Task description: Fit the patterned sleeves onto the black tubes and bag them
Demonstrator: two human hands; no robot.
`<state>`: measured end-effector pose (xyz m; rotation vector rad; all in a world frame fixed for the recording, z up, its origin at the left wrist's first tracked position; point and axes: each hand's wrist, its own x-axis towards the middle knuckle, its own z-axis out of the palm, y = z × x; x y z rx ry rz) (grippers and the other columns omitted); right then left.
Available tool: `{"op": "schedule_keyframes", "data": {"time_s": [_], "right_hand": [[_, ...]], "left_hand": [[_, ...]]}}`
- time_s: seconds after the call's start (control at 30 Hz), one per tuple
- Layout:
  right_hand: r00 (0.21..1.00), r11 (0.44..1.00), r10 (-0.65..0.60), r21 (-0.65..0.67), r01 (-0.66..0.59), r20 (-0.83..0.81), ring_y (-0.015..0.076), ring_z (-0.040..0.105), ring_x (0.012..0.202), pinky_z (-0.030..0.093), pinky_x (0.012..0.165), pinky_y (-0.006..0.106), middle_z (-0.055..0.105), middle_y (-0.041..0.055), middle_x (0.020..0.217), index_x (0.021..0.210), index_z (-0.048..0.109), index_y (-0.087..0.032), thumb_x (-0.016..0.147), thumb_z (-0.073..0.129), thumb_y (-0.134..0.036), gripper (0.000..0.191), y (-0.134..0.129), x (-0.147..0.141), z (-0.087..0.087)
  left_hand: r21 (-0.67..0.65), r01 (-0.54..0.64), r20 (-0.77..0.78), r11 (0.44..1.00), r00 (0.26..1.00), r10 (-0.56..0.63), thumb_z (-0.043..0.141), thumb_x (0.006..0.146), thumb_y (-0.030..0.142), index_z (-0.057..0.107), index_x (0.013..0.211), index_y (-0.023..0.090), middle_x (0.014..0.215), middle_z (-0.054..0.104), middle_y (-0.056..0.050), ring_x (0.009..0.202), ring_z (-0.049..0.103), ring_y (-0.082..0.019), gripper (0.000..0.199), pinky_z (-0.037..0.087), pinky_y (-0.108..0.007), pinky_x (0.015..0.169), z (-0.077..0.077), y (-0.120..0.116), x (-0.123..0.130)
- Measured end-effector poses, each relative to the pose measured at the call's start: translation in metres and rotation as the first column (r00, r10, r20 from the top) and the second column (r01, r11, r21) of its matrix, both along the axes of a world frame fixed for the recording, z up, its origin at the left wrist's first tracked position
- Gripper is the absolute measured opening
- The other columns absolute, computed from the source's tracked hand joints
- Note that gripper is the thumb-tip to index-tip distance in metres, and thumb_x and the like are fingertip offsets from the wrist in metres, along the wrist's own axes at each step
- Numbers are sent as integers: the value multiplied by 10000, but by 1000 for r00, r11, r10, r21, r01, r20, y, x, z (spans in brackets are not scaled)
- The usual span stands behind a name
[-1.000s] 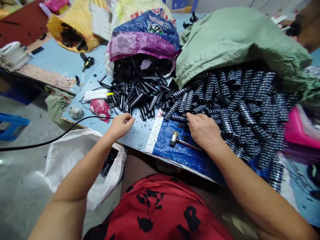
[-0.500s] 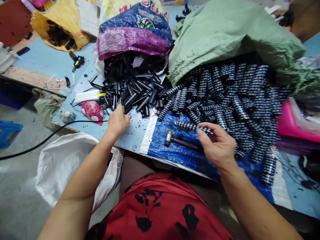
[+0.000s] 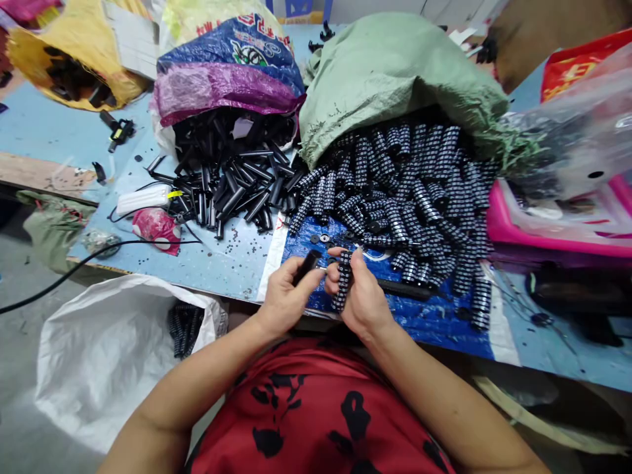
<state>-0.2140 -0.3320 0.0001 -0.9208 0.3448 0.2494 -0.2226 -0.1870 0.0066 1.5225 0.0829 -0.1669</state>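
Observation:
My left hand is closed round a smooth black tube, which tilts up toward the right. Just beside it, my right hand grips a black cylinder with rows of small pale marks, held nearly upright. The two hands are close together above the front edge of the blue sheet. A dark handle sticks out to the right from behind my right hand; its other end is hidden. Small black discs lie behind the hands.
Smooth black tubes spill from a purple and blue bag. Patterned cylinders pile out of a green sack. A white sack stands open below the table's left front. At right is a pink bin.
My left hand has come from the tube pile to the middle with a black tube. My right hand has moved left and turned its patterned cylinder upright. The view has shifted right.

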Motion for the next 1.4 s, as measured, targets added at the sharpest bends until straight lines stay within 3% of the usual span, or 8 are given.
{"op": "schedule_keyframes", "data": {"time_s": [0.23, 0.43, 0.63, 0.87, 1.1, 1.17, 1.27, 1.4], "right_hand": [[939, 935, 66, -349, 59, 337, 265, 610, 1293, 504, 1107, 443, 638, 128, 1377, 1309, 642, -204, 966, 537, -674, 592, -5, -2, -15], [410, 486, 648, -763, 426, 642, 362, 302, 1558, 404, 1217, 564, 259, 165, 1694, 1667, 192, -261, 774, 865, -482, 1140, -47, -1, -24], [322, 401, 676, -697, 594, 663, 339, 505, 1433, 505, 1158, 474, 504, 250, 1522, 1641, 260, -91, 796, 846, -473, 1097, -44, -5, -18], [319, 267, 705, -654, 708, 634, 345, 526, 1413, 521, 1128, 505, 510, 250, 1522, 1636, 281, -95, 841, 815, -422, 1012, -43, -9, -17], [355, 341, 719, -748, 569, 598, 363, 462, 1464, 467, 1168, 523, 449, 270, 1562, 1649, 215, -101, 796, 811, -578, 1145, -46, -11, -18], [415, 256, 723, -772, 581, 552, 371, 456, 1463, 445, 1171, 545, 470, 261, 1547, 1641, 220, -105, 843, 765, -582, 1078, -54, -12, -24], [572, -56, 722, -792, 608, 389, 331, 625, 1242, 516, 1020, 477, 667, 177, 1314, 1434, 526, -145, 953, 694, -375, 559, -74, -14, -37], [617, -187, 723, -771, 609, 311, 221, 648, 837, 508, 775, 353, 713, 90, 952, 1089, 652, -161, 996, 603, -236, 129, -85, -18, -41]], "left_hand": [[104, 60, 148, 993, 986, -75, 780, 842, 406, 720, 940, 150, 778, 646, -9, 676, 535, -117, 281, 446, -241, 641, -8, -23, 5], [57, 97, 25, 994, 995, -98, 823, 801, 456, 697, 905, 148, 735, 595, 0, 650, 487, -112, 348, 401, -232, 584, 0, -4, 2], [110, -36, 32, 993, 999, 32, 438, 1009, 658, 603, 805, 157, 715, 561, -17, 600, 436, -103, 566, 381, -254, 578, 1, -9, -2], [-144, -19, -97, 989, 995, 5, 750, 844, 602, 713, 1034, 151, 924, 680, -41, 830, 590, -137, 491, 493, -258, 798, 5, -14, -1], [-465, 8, -448, 885, 861, -242, 894, 663, 557, 653, 987, 165, 841, 710, -41, 657, 674, -169, 563, 535, -280, 600, 0, -1, 7], [-379, 1, -375, 925, 914, -154, 886, 677, 540, 651, 966, 169, 792, 693, -18, 631, 649, -141, 526, 515, -258, 609, -6, 7, 11], [30, 24, -33, 999, 999, -23, 818, 778, 463, 699, 961, 171, 814, 696, -21, 720, 637, -137, 365, 500, -270, 728, -18, 27, 21], [661, 81, 144, 746, 962, -232, 776, 819, 340, 764, 923, 199, 909, 713, -49, 863, 629, -184, 176, 447, -305, 811, -21, 55, 39]]}}
